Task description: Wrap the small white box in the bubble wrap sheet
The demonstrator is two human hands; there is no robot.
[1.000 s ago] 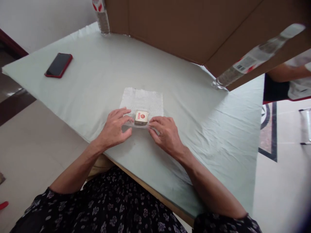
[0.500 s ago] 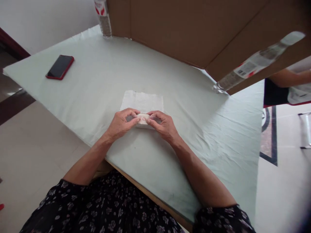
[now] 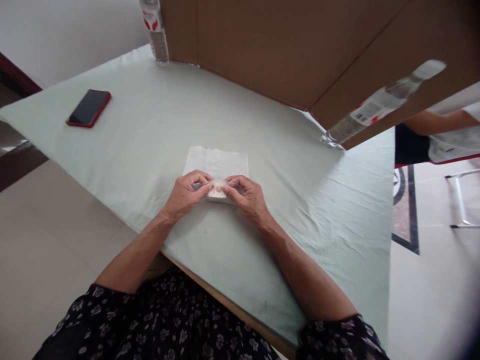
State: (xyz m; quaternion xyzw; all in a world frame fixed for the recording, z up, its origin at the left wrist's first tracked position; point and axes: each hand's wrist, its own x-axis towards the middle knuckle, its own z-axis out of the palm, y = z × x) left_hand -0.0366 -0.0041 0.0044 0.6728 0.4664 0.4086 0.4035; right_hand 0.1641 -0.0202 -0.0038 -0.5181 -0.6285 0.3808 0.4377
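Note:
A white tissue (image 3: 216, 160) lies on the cloth-covered table, its far part spread flat like a square sheet. Along its near side is a thicker, folded white portion (image 3: 218, 193) with faint reddish marks. My left hand (image 3: 190, 194) pinches the left of that portion between thumb and fingers. From the right, my right hand (image 3: 247, 197) pinches it the same way, thumb nearest me. A narrow gap separates the two thumbs. Whether the folded portion and the flat sheet are one piece, I cannot tell.
A phone in a red case (image 3: 89, 108) lies at the far left of the table (image 3: 135, 115). A tall cardboard panel (image 3: 255, 45) stands across the back, with a plastic bottle (image 3: 155, 35) at its left and another bottle (image 3: 378, 107) at its right. Another person's arm (image 3: 435, 122) shows beyond.
The whole view has shifted slightly, with everything a little further left and lower. Both hands keep their pinch on the white tissue, thumbs still close together.

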